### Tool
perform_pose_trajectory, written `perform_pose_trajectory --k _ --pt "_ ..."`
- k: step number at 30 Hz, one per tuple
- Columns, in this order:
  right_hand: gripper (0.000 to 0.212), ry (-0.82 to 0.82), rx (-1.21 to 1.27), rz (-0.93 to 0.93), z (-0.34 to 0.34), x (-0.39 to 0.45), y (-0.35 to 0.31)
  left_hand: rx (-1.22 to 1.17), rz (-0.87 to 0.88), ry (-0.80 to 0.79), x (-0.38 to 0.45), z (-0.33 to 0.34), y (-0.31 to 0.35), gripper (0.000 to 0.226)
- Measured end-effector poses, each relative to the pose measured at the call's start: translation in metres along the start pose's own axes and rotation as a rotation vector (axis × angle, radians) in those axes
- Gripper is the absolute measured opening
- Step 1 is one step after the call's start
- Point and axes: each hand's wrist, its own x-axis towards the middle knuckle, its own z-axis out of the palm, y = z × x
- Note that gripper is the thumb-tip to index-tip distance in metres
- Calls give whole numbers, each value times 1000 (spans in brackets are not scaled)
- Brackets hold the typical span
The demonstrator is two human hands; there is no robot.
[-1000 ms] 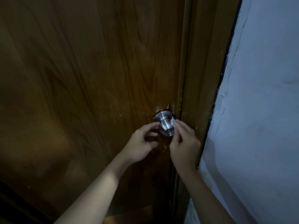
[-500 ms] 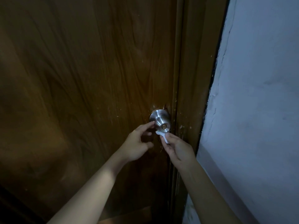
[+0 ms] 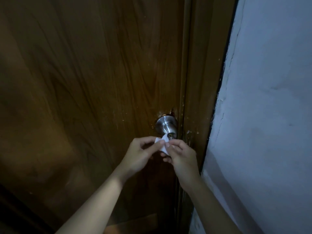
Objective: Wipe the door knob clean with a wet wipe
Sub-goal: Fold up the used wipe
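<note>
Both hands raised together, left point(image 3: 140, 153) and right point(image 3: 179, 155) fingertips pinching, forearms converging.

Brown wooden door point(image 3: 87, 78), dark grain running mostly vertical, fills the left and centre of the view. Door frame point(image 3: 202, 73) of matching brown wood stands along its right edge, with pale flecks and chips near mid-height. Pale blue-grey wall point(image 3: 270, 98) adjoins the frame on the right; rough, cracked edge.

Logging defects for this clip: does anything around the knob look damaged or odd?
Yes. The door is chipped just above the door knob, with pale flecks scattered beside it and on the frame.
</note>
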Motion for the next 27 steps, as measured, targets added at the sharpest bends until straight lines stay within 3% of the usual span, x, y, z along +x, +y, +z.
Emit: perform_pose_trajectory --k 5,7,10,12,15,19,23,27 --pt "28 -95 -245 -133 11 -7 11 118 137 284 -10 -6 -3 14" --pt "35 -187 -360 -154 14 -6 15 158 186 231 -15 -7 1 15" --pt "29 -240 -562 -254 19 -5 20 267 259 54 -26 1 8 19" --pt "26 -235 -681 -318 23 -7 23 313 296 55 -30 5 9 19" --pt "29 -171 -824 -405 24 -13 22 315 236 190 -31 -1 7 17" --pt "37 -228 -972 -593 29 -28 25 356 102 277 -37 -14 3 15" --pt "27 -122 -766 -599 42 -59 22 299 63 345 -61 -23 8 16" --pt "27 -47 -456 -324 53 -101 9 268 -14 351 -101 -27 17 19"
